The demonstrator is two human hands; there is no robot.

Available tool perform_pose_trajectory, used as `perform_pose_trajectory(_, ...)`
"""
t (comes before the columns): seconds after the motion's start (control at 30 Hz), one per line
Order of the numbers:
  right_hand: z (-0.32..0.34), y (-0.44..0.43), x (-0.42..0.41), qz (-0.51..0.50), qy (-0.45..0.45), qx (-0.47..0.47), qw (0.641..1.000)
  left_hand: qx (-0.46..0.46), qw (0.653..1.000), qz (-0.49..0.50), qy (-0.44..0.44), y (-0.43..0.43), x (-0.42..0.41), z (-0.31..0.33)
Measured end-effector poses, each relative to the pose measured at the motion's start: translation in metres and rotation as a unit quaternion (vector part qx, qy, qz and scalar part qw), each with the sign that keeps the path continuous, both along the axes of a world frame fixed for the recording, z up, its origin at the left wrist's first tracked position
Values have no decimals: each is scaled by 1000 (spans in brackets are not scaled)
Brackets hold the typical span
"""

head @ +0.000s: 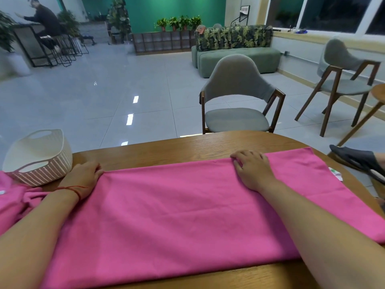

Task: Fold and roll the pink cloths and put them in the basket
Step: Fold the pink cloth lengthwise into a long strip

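Both forearms reach across the table (pixel 166 146). The left hand (pixel 83 176) pinches the far left corner of the flat pink cloth (pixel 177 205). The right hand (pixel 253 170) grips its far edge, fingertips seemingly tucked under. A crumpled second cloth (pixel 12 203) is cut off near left. The white basket (pixel 41 163) stands far left, showing only its inner wall.

Office lounge: sofa (pixel 237 53); bar stools (pixel 66 49); potted plants (pixel 179 22); tiled floor (pixel 104 90).

cloth (pixel 187 205): plain pink | basket (pixel 41 163): cream, ribbed weave pattern | table (pixel 187 147): brown wood grain | chair (pixel 235 119): grey, dark brown frame | sofa (pixel 239 57): green, leaf-print back | wrist string (pixel 70 188): red | wall (pixel 177 9): teal
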State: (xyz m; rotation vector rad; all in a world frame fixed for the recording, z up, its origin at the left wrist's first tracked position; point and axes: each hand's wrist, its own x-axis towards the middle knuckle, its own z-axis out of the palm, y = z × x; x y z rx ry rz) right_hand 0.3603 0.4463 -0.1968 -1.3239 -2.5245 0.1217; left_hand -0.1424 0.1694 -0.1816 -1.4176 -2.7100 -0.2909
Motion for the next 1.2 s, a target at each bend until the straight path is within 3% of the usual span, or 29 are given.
perform_pose_trajectory(0.1, 3, -9, -6, -25, -16, 47, 998, 5, 993, 45, 112, 11, 33, -2)
perform_pose_trajectory(0.17, 10, -26, -16, 7, -9, 72, 997, 43, 991, -1, 130, 28, 86, 0)
perform_pose_trajectory(0.27, 17, -65, -34, 143, 8, -18, 990, 77, 989, -110, 56, 51, 176, 1)
perform_pose_trajectory(0.37, 12, -76, -23, 192, -75, -59, 977, -13, 990, -137, -14, 54, 220, -9)
perform_pose_trajectory(0.47, 12, -49, 19, 120, -96, -89, 984, -75, 987, -134, -39, 42, 198, -17)
perform_pose_trajectory(0.67, 12, 22, 134, -57, -112, -87, 988, -96, 993, -48, -50, 4, 110, -23)
perform_pose_trajectory(0.8, 15, 43, 166, -140, -109, -107, 978, -108, 993, -6, -51, 2, 71, -26)
perform_pose_trajectory(1.07, 19, 42, 163, -163, -109, -113, 974, -89, 995, 14, -48, 15, 68, -22)
perform_pose_trajectory(1.2, 28, 29, 145, -185, -135, -63, 971, 3, 998, -53, 40, 17, 89, -9)
